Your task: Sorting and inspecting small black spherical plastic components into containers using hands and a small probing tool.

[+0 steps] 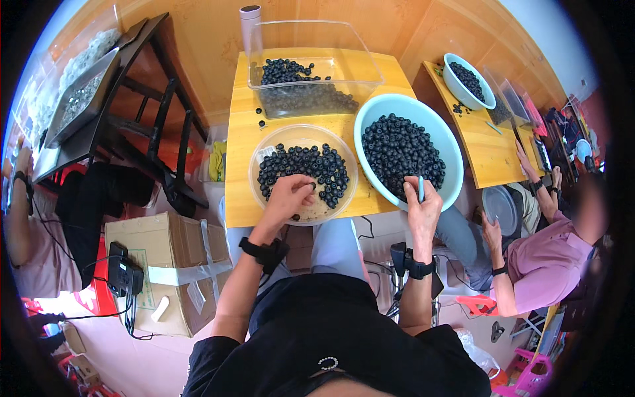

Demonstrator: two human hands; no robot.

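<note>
My left hand (292, 197) is over the near rim of a round clear plastic tub (258, 208), its fingertips pinched on a small dark ball that looks like a blueberry (311, 186). Similar blueberries (301, 161) cover much of the tub's bottom. My right hand (424, 208) is at the near edge of a light blue basin (452, 151), closed around a slim light blue tool (421, 188); its lower end is hidden by the fingers. A deep heap of blueberries (405, 152) lies in the basin.
Behind the tub, a clear rectangular bin (311, 109) holds more blueberries; a few lie loose on the yellow table (241, 149). A pink bottle (251, 30) stands behind. Left are a cardboard box (142, 245) and a dark rack (159, 99). At right, a person in pink (542, 264) sits near another basin (450, 79).
</note>
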